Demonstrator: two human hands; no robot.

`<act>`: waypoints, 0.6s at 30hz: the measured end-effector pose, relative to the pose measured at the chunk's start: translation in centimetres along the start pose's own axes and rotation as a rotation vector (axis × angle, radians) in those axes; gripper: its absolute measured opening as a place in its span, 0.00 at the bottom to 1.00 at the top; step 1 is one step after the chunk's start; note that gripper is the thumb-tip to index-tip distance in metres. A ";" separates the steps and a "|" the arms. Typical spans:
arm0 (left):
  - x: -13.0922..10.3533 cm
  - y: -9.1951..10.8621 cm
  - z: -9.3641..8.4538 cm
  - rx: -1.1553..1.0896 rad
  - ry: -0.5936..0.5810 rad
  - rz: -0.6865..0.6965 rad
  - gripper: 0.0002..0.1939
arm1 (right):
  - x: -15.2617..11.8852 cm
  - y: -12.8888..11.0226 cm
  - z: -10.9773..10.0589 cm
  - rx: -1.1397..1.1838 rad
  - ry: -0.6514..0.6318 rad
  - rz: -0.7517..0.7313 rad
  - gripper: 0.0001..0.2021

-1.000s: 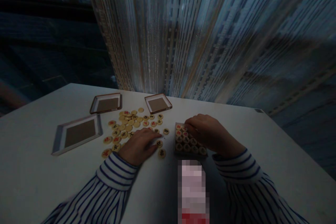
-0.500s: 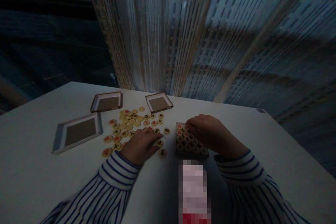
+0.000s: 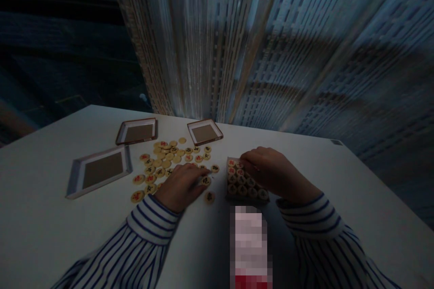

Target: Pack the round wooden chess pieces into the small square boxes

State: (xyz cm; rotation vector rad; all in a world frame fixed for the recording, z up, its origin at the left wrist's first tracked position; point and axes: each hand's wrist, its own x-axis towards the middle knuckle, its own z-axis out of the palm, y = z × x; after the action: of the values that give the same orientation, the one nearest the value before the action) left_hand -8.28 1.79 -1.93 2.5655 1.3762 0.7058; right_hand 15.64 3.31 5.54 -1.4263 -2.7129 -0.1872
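My left hand (image 3: 181, 187) is low over the table with a round xiangqi piece (image 3: 205, 181), black-marked, between its thumb and fingers. Another black-marked xiangqi piece (image 3: 209, 197) lies flat just in front of the thumb. To the right stands a small box (image 3: 247, 199) with rows of xiangqi pieces inside, red-marked ones at the back left and black-marked ones nearer me. My right hand (image 3: 267, 167) is curled over the box's back right part, fingers closed together. Its fingertips, and whatever they may hold, are hidden.
Many loose pieces (image 3: 166, 163) are spread left of my left hand, some stacked, some blank side up. Three shallow trays stand behind and left: a grey-white one (image 3: 127, 160), a brown-rimmed one (image 3: 156, 128) and another brown-rimmed one (image 3: 220, 134). A string curtain (image 3: 203, 54) hangs beyond the table.
My left thumb and fingers have come closer around the black-marked xiangqi piece, which has shifted slightly away from me. My right hand has stayed over the box.
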 end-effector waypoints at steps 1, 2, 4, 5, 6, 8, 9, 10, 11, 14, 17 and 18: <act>0.0 0.0 -0.1 -0.008 0.013 0.009 0.16 | 0.0 0.0 0.0 0.000 0.003 -0.002 0.12; 0.1 0.1 -0.2 -0.017 0.027 0.017 0.16 | 0.0 0.0 0.0 -0.001 0.007 -0.004 0.12; 0.1 0.2 -0.3 -0.038 0.057 0.029 0.15 | 0.0 0.1 0.1 -0.002 0.011 -0.012 0.12; 0.1 0.3 -0.4 -0.052 0.074 0.032 0.15 | 0.0 0.1 0.2 -0.004 0.013 -0.014 0.12; 0.1 0.4 -0.4 -0.069 0.087 0.035 0.15 | 0.0 0.1 0.2 -0.005 0.015 -0.016 0.12; 0.1 0.5 -0.4 -0.103 0.105 0.039 0.15 | 0.0 0.1 0.2 -0.006 0.021 -0.018 0.12; 0.1 0.6 -0.4 -0.120 0.114 0.040 0.15 | 0.0 0.1 0.2 -0.006 0.022 -0.017 0.12; 0.1 0.7 -0.5 -0.137 0.126 0.042 0.15 | 0.0 0.1 0.2 -0.005 0.022 -0.016 0.12; 0.2 0.7 -0.4 -0.153 0.139 0.044 0.16 | 0.0 0.1 0.1 -0.005 0.022 -0.014 0.11; 0.3 1.0 -0.4 -0.193 0.201 0.042 0.17 | 0.0 0.0 0.0 -0.001 0.023 -0.018 0.11; 0.3 1.2 -0.3 -0.227 0.252 0.027 0.18 | 0.0 0.0 0.0 0.000 0.027 -0.024 0.11; 0.3 1.2 -0.3 -0.235 0.260 0.022 0.18 | 0.0 0.0 0.1 -0.001 0.030 -0.025 0.11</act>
State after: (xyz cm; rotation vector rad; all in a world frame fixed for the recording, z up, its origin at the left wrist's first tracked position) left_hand -7.36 1.33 -1.12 2.3715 1.2458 1.1652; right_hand 15.63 3.30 5.47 -1.3787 -2.7086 -0.2088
